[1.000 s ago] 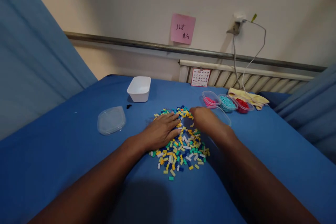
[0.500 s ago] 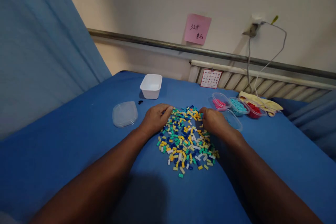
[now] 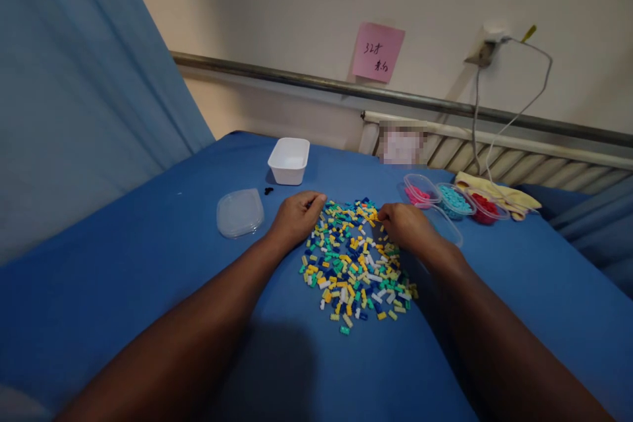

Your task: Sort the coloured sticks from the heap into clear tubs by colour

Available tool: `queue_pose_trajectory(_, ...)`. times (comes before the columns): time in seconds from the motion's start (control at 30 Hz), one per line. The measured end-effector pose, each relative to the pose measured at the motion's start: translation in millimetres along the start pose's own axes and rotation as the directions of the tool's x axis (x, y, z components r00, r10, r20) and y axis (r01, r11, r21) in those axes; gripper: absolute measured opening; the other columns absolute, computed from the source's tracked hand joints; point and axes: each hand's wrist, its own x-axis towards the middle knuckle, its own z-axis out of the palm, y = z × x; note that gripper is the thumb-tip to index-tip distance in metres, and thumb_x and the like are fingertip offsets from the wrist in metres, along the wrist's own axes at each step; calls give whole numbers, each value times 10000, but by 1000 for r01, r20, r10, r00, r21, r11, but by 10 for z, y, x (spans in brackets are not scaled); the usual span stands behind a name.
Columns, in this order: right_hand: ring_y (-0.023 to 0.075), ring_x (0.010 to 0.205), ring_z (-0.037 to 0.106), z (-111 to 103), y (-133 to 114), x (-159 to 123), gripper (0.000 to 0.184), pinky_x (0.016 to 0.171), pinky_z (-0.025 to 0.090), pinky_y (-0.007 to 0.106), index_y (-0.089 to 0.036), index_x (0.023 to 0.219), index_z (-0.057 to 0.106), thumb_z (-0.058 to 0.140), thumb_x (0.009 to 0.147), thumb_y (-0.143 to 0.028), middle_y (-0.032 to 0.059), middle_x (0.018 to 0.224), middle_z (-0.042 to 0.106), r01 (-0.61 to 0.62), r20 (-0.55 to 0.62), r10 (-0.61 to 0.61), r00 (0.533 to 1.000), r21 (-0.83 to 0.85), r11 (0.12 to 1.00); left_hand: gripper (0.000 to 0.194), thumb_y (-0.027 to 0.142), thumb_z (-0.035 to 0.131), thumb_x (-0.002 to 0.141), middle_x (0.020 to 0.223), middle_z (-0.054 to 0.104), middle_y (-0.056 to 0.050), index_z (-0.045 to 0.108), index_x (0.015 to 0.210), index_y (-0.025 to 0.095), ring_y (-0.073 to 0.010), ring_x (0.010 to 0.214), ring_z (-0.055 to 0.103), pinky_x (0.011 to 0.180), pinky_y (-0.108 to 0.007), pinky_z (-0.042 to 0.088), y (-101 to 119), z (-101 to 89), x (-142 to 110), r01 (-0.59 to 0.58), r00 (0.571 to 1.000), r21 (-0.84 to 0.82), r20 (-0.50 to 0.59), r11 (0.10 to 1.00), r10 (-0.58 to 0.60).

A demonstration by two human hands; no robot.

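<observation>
Small toy building bricks [image 3: 353, 257] in yellow, green, navy, white and pale lime lie loose in a spread pile on the blue sheet. My left hand [image 3: 298, 217] rests at the pile's upper left edge, its fingers curled closed with the thumb along the top. At the upper right edge, my right hand [image 3: 403, 224] is closed, thumb and fingertips pinched beside some yellow bricks. Whatever either hand might hold is hidden by the fingers. A few black pieces [image 3: 268, 191] sit to the left, beyond my left hand.
A white tub [image 3: 289, 168] stands behind the pile; a clear lid [image 3: 241, 213] lies at left. Tubs of pink bricks [image 3: 418, 195], turquoise bricks [image 3: 452, 198] and red bricks [image 3: 484, 204] stand at right. Behind them are a yellow cloth [image 3: 499, 192] and a radiator [image 3: 450, 151].
The view has shifted slightly, so everything sits a little further right. Both hands stay at the pile's upper edges with only small finger movement.
</observation>
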Motion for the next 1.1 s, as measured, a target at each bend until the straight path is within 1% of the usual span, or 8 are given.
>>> queue_pose_trajectory(0.23,276,1007,758,30,38,-42,322,802,477,307,-156,1190,803,588,950,-176,163,1154,823,3,13,-2,1000,-30,1000,379,482,542,1042,980,796,-39,797,976,209,-257,969,731,892,-366,538,-19,6,-9,31,999,-26,-24,999,-32)
queue_pose_trajectory(0.4,284,976,760,-4,-15,-77,334,764,462,313,-145,1231,783,608,950,-191,183,1138,818,-8,-4,8,1000,-54,998,285,361,616,994,1115,796,-64,815,1122,202,-253,1062,731,1017,-390,548,-18,-28,-11,-31,999,12,-8,999,31)
queue_pose_trajectory(0.57,265,921,747,-323,162,-183,286,727,427,321,-190,1118,813,583,949,-215,122,1034,828,-14,-42,12,999,-46,999,246,278,643,955,1048,778,-48,827,1104,212,-221,980,726,948,-365,565,-35,-101,-20,-103,989,52,111,993,97)
queue_pose_trajectory(0.67,256,882,716,-556,409,-281,232,703,391,336,-199,1041,819,615,933,-225,115,1010,820,-104,-100,97,990,-60,993,237,256,636,964,1052,773,-41,823,1106,221,-211,986,722,947,-359,561,-25,-132,-34,-141,977,50,170,989,130)
queue_pose_trajectory(0.77,227,762,663,-675,606,-368,200,657,350,344,-204,925,810,610,933,-212,102,901,797,-146,-90,140,986,-63,987,248,227,631,967,1111,763,-55,807,1143,217,-218,1030,714,950,-367,557,32,-148,-62,-243,940,72,263,967,217)
queue_pose_trajectory(0.83,224,714,636,-682,666,-397,169,630,326,346,-222,888,803,639,925,-235,85,853,782,-162,-82,156,984,-62,985,269,165,599,957,1107,756,-61,804,1124,214,-224,1050,702,956,-376,550,93,-161,-86,-360,885,88,349,929,310)
queue_pose_trajectory(0.97,262,772,670,-625,680,-383,186,628,328,350,-245,1002,829,665,916,-263,107,960,805,-174,-145,161,976,-87,981,308,35,533,866,968,752,-33,784,920,205,-200,957,689,952,-368,545,207,-209,-124,-475,781,27,474,880,407)
queue_pose_trajectory(1.1,280,849,702,-573,688,-347,277,671,371,354,-224,1093,831,631,909,-170,144,1050,815,-206,-135,193,972,-86,975,292,62,534,882,961,768,-38,782,937,205,-212,945,701,940,-390,564,216,-211,-129,-456,820,74,421,887,387)
